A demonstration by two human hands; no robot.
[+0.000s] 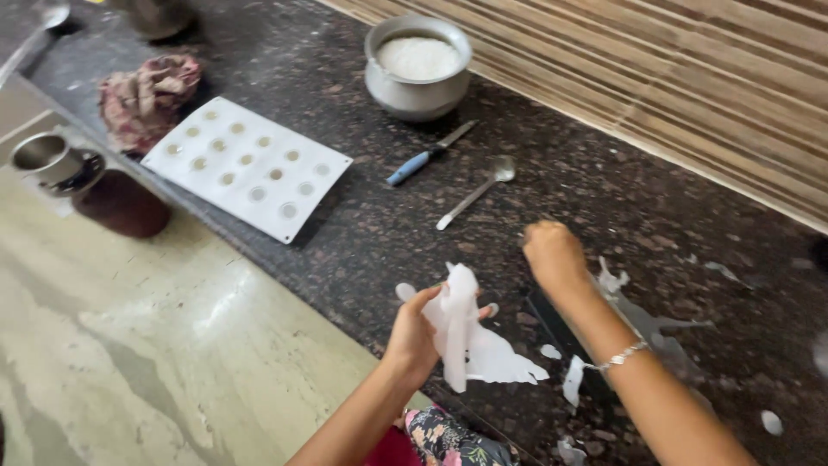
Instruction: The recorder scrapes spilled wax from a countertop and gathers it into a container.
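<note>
White crumpled sheet [466, 332] sits lower centre of frame, just above the dark speckled counter [362, 233]. Its bunched part stands roughly upright, long axis top-to-bottom; a flat flap spreads to the lower right. Left hand [414, 332] comes up from the bottom edge w/ forearm angled up-right, wrist bent, fingers and thumb pinched around the bunched part of the sheet. Right hand [552, 255] is right of centre, curled into a loose fist, knuckles toward the top of the frame, forearm running down to the lower right w/ a thin bracelet [623, 355] at the wrist; can't tell if it grips anything. Small white scraps [573, 380] lie on the counter near both hands. Further up: spoon [479, 192] and blue-handled knife [427, 155], both lying diagonally, approx parallel. Metal pot [418, 65] w/ white contents at top centre. White mould tray [246, 164] w/ round cavities upper left, bunched cloth [147, 95] just beside it.
</note>
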